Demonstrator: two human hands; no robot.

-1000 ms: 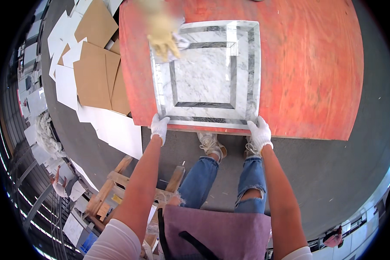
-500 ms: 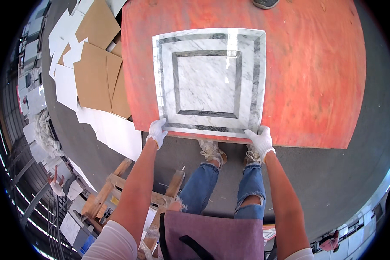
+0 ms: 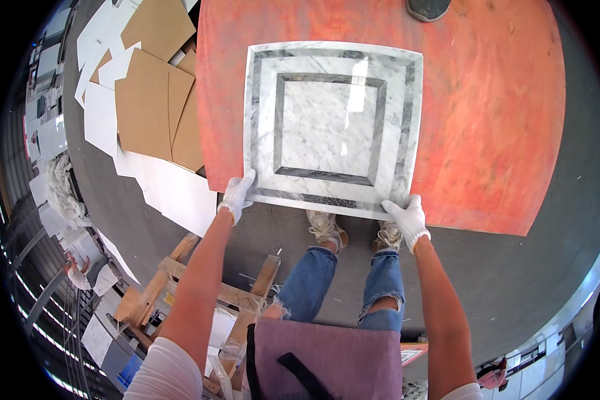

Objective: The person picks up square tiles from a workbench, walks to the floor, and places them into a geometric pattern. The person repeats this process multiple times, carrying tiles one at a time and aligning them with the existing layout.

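Note:
A square marble tile [image 3: 332,127] with white and grey framed bands lies on an orange-red board [image 3: 487,120]; its near edge reaches over the board's front edge. My left hand [image 3: 237,195], in a white glove, grips the tile's near left corner. My right hand [image 3: 409,220], also gloved, grips the near right corner. Both forearms reach up from the lower edge.
Brown cardboard sheets [image 3: 157,110] and white sheets [image 3: 173,193] lie on the grey floor to the left. A wooden pallet frame [image 3: 200,287] stands at my lower left. A dark round thing [image 3: 428,8] sits at the board's far edge. My shoes [image 3: 327,228] stand just under the tile.
A yellow-gloved hand that rested on the tile's far left corner has gone. The tile has come closer to me and now lies more fully in view.

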